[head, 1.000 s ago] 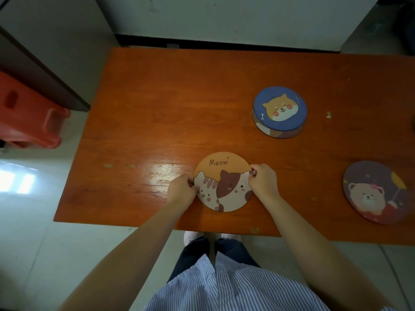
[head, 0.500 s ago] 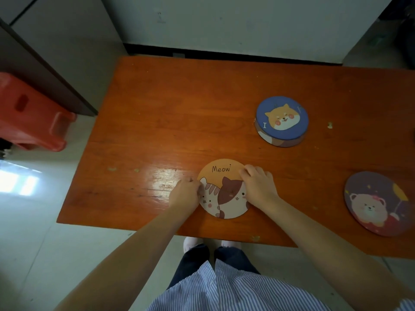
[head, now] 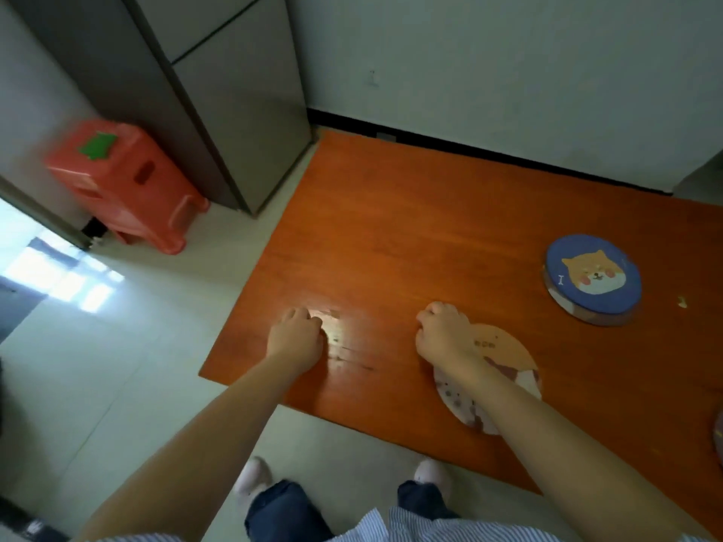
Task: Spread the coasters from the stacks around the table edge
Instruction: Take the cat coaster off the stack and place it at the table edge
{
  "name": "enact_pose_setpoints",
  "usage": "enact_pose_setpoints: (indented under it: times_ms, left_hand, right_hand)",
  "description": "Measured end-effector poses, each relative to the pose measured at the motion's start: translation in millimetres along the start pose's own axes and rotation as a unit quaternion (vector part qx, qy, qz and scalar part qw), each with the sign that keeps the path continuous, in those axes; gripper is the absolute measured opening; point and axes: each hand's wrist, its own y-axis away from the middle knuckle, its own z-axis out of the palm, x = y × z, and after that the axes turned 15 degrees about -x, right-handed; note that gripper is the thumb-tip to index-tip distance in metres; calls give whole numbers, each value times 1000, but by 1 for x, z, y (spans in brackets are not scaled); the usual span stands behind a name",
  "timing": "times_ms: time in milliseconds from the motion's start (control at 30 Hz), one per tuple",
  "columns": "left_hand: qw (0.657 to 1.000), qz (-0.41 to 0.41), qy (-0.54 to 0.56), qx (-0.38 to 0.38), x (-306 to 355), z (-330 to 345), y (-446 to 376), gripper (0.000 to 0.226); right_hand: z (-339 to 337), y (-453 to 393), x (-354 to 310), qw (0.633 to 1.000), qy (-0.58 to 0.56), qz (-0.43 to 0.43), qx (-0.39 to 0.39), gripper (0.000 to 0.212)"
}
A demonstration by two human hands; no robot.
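Your two hands rest on the table [head: 391, 236] near its front edge.
Your right hand [head: 446, 336] lies on the cat coaster [head: 504, 357]; your left hand [head: 297, 338] sits well apart to its left. The coaster stack [head: 592, 281] stands behind, to the right. A stool [head: 125, 181] is on the floor, left of the table.

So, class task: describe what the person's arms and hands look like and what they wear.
Both forearms are bare; the left hand and right hand show no gloves, rings or watch. A blue-and-white striped shirt shows at the bottom edge, above dark trousers and pale shoes.
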Motion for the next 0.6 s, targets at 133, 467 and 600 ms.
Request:
enact_pose_setpoints:
  times_ms: [133,467,600]
  left_hand:
    - [1000,3,-1,-3,-93,-8,2,32]
    - [999,33,-15,-10,-287,-50,-23,34]
    - [998,61,-10,-8,-317,-76,-64,33]
  right_hand:
    - [1,-34,-96,1000,-28,-1,5,31]
    - [-6,-120,-269,994,-79,70,8,34]
    - [-19,-160,-280,990,-82,112,36,33]
